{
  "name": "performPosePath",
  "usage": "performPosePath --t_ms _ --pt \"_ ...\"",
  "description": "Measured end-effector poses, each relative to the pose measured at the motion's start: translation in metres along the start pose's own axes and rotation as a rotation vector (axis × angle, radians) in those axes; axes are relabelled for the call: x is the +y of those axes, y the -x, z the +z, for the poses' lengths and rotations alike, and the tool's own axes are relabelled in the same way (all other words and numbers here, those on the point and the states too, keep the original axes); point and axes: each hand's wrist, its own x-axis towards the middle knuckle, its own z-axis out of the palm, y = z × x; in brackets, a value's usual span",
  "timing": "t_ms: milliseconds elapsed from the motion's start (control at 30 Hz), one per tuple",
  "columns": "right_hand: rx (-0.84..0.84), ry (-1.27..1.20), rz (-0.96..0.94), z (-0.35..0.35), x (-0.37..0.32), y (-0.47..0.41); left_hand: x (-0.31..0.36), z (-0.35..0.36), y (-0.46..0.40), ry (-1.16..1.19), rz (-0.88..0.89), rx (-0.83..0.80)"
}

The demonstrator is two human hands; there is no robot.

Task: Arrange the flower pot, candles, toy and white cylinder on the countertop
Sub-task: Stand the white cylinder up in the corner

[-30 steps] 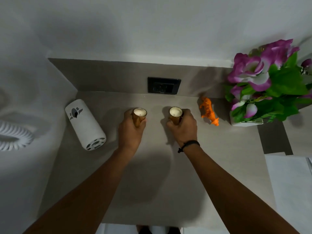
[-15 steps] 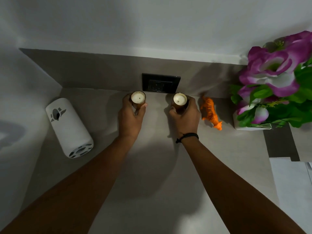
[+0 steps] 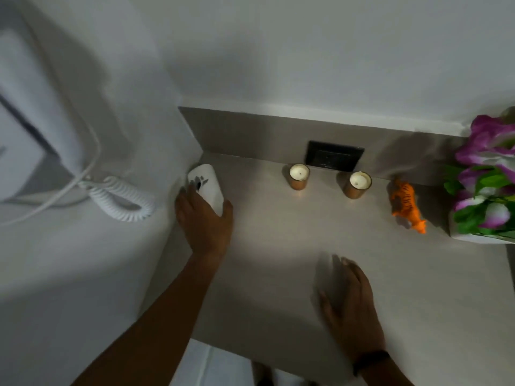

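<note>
Two candles in copper-coloured cups stand free by the back wall, the left candle [image 3: 299, 176] and the right candle [image 3: 357, 185] under a black socket. My left hand [image 3: 204, 221] wraps the near end of the white cylinder [image 3: 206, 185], which lies in the back left corner of the grey countertop [image 3: 278, 246]. My right hand [image 3: 351, 305] hovers flat over the counter's front, fingers apart, holding nothing. An orange toy tiger [image 3: 407, 207] stands right of the candles. The flower pot [image 3: 485, 235] with purple flowers sits at the far right, cut off by the frame.
A black wall socket [image 3: 334, 159] sits in the backsplash behind the candles. On the left wall hangs a white device [image 3: 25, 151] with a coiled white cord [image 3: 119, 199]. The counter's front edge runs just before my forearms.
Both hands have let go of the candles, which now stand by the back wall. My left hand moved left onto the white cylinder; my right hand drew back toward the front edge.
</note>
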Motion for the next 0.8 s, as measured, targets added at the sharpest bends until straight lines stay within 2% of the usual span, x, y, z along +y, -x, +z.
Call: performPosePath --t_ms 100,133,200,367,433,567,800 --pt "0.005 0.04 -0.035 -0.001 -0.004 -0.003 -0.01 -0.012 -0.037 0.093 -0.321 -0.3" --pt "0.001 0.054 -0.044 -0.001 -0.004 -0.003 -0.012 -0.012 -0.044 0.158 -0.372 -0.378" --pt "-0.005 0.076 -0.045 0.001 -0.002 -0.002 -0.013 -0.009 -0.051 0.228 -0.385 -0.417" --pt "-0.019 0.102 -0.034 0.002 -0.001 -0.002 -0.016 0.005 -0.051 0.356 -0.423 -0.303" --pt "-0.02 0.107 -0.039 0.001 -0.001 -0.003 -0.011 0.012 -0.049 0.366 -0.41 -0.194" --pt "-0.005 0.106 -0.058 0.002 -0.003 -0.004 0.003 0.023 -0.049 0.507 -0.278 0.027" --pt "0.024 0.112 -0.092 0.008 0.004 -0.006 0.005 0.069 -0.056 0.737 -0.089 0.22"
